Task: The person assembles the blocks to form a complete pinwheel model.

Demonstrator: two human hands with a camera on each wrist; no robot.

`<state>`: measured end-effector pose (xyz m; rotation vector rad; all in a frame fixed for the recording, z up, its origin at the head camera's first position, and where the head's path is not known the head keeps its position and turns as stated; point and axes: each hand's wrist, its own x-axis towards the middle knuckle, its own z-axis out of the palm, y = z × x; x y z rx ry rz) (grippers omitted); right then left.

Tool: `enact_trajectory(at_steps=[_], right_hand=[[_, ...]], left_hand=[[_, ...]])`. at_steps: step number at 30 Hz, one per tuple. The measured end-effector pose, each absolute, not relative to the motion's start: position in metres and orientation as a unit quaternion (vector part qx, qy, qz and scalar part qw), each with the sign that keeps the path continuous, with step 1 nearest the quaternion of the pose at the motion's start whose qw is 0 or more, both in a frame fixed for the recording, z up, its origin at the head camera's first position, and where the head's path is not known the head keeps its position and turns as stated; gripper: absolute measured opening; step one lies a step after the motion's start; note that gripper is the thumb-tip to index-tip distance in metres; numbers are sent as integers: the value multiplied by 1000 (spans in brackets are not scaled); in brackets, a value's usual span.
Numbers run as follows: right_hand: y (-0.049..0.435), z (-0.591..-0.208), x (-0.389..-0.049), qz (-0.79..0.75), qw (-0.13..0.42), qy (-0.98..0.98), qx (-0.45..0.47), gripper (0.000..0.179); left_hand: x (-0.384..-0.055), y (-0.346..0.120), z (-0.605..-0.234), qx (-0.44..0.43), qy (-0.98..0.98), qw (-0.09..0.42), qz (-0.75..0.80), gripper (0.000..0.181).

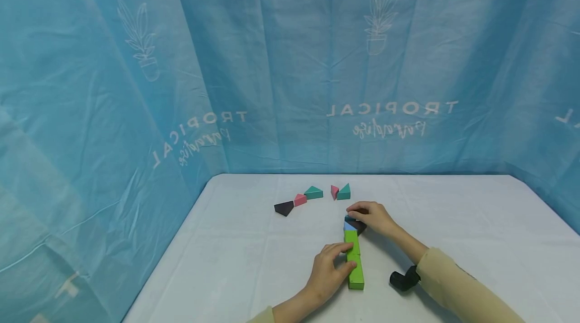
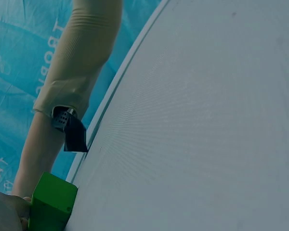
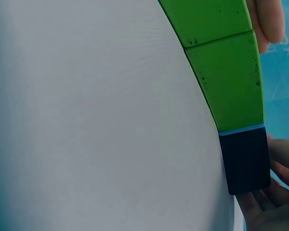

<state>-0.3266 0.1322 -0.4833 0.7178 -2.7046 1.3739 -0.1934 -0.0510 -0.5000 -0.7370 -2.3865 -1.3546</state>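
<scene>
Two green blocks [image 1: 355,275] lie end to end in a row on the white table. Against their left side rest the thumb and fingertips of my left hand [image 1: 325,273]. A light-blue block [image 1: 349,226] meets the far end of the green ones, with a black block [image 1: 361,226] beside it. At the far tip of the row my right hand [image 1: 373,217] pinches a small teal block [image 1: 349,218], mostly hidden under the fingers. From the right wrist view, the black block [image 3: 245,161] hides part of the right hand [image 3: 274,202].
Farther back on the table [image 1: 226,242] lie loose pieces: a black one [image 1: 284,208], a pink triangle [image 1: 300,200], a teal triangle [image 1: 313,193], another pink piece [image 1: 334,191] and another teal triangle [image 1: 344,192]. A black wrist device [image 1: 404,279] juts from the right sleeve. Blue curtains [image 1: 290,71] surround the table.
</scene>
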Motion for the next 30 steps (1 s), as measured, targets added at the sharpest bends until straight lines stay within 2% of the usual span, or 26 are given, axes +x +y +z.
enact_trajectory(at_steps=[12,30], right_hand=[[135,-482,-323,439,-9,-858,267,18],[135,-482,-322,442,-12,-861,252,19]], left_hand=[[-193,-51,-499,-256,-830,149,-472,37],[-194,-51,-500,-263,-829,159,-467,36]])
